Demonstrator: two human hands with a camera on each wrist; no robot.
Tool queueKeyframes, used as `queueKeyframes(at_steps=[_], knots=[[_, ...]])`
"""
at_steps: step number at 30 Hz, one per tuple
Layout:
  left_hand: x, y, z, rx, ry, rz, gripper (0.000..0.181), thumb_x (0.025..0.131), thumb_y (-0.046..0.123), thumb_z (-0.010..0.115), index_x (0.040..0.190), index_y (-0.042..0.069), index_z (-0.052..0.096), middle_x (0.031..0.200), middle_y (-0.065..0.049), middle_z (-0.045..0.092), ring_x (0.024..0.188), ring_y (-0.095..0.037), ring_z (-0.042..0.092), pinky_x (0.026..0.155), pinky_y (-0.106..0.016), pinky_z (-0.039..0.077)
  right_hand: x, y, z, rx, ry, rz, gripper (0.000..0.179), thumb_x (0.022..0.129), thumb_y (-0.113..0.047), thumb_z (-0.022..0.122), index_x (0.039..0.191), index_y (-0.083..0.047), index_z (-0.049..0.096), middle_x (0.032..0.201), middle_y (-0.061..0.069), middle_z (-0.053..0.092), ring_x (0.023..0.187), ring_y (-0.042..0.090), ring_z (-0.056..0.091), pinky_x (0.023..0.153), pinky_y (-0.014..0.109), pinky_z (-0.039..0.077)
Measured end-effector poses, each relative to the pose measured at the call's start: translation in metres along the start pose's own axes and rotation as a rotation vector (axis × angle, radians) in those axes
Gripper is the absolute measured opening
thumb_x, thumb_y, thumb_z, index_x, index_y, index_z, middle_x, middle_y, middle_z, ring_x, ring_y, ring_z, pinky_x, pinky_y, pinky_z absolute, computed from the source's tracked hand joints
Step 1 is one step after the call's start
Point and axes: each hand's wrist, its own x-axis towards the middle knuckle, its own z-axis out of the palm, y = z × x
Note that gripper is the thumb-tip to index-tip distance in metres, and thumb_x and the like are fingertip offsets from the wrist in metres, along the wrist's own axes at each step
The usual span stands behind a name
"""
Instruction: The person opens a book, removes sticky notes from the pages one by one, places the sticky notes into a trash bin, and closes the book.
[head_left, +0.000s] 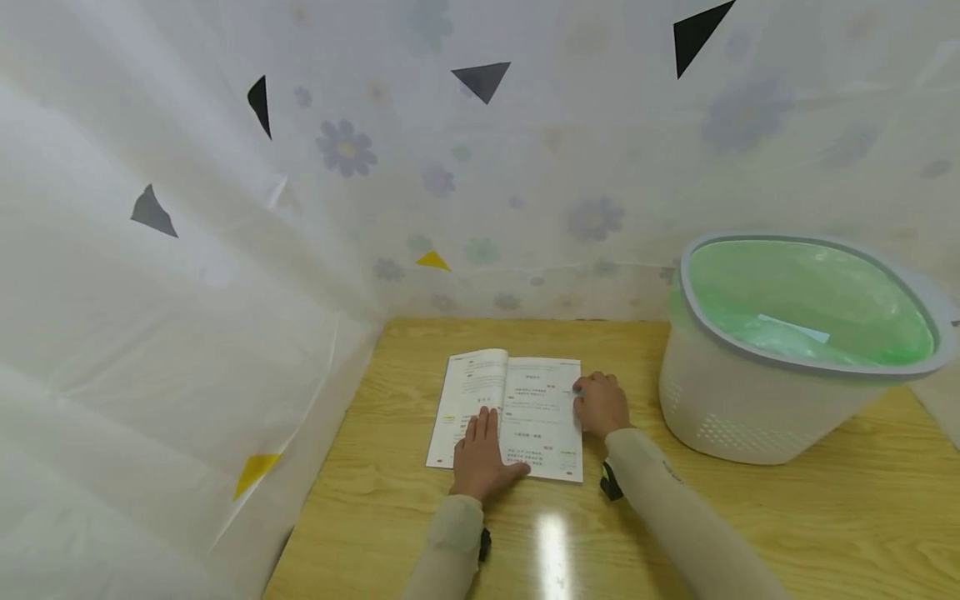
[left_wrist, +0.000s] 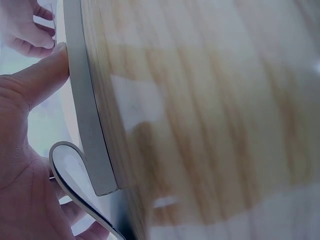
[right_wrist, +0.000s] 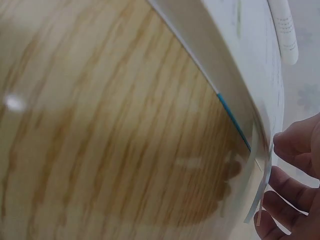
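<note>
An open book point(head_left: 542, 417) with printed pages lies on the wooden table point(head_left: 367, 508). My left hand point(head_left: 478, 462) rests across its lower middle, fingers straight and thumb spread over the right-hand page. Seen from the left wrist, the thumb of that hand point(left_wrist: 42, 77) lies at the thick lower edge of the book point(left_wrist: 90, 115), beside a curved-up left page. At the book's right edge is my right hand point(head_left: 603, 406). In the right wrist view, the thumb and fingers of this hand point(right_wrist: 300, 190) pinch the edge of the pages point(right_wrist: 250, 90), which bend up slightly.
To the right stands a tall white basket point(head_left: 738, 425) with a grey rim, a green inside and a pale slip point(head_left: 793, 327) in it. A whitish flowered sheet point(head_left: 525, 192) hangs behind the table and along its left side.
</note>
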Motion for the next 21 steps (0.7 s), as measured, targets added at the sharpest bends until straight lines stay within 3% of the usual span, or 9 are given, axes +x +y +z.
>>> queueKeyframes(at_steps=[5,14,21], knots=[[0.000,0.002,0.003,-0.002,-0.004,-0.010,0.113,0.074,0.058,0.078,0.159,0.011,0.020,0.167,-0.009,0.021,0.154,-0.032,0.024,0.119,-0.054,0.032,0.000,0.006,0.002,-0.030,-0.018,0.016,0.024,0.090,-0.011,0.060,0.110,-0.003,0.072,0.119,0.021,0.065,0.109,0.039,0.056,0.089,0.055,0.049],[-0.001,0.007,0.001,-0.013,-0.017,0.002,0.113,0.075,0.057,0.078,0.159,0.011,0.019,0.167,-0.009,0.020,0.154,-0.033,0.022,0.120,-0.054,0.030,-0.001,0.014,0.003,-0.055,0.024,0.028,0.026,0.091,-0.009,0.057,0.111,-0.007,0.074,0.116,0.020,0.068,0.107,0.041,0.058,0.085,0.058,0.050],[0.001,0.005,0.002,-0.009,-0.009,0.005,0.113,0.074,0.057,0.079,0.159,0.010,0.020,0.167,-0.010,0.020,0.153,-0.034,0.023,0.119,-0.055,0.030,0.000,0.014,0.000,-0.083,-0.005,0.048,0.025,0.091,-0.011,0.060,0.110,-0.011,0.075,0.112,0.018,0.070,0.104,0.040,0.059,0.083,0.058,0.050]])
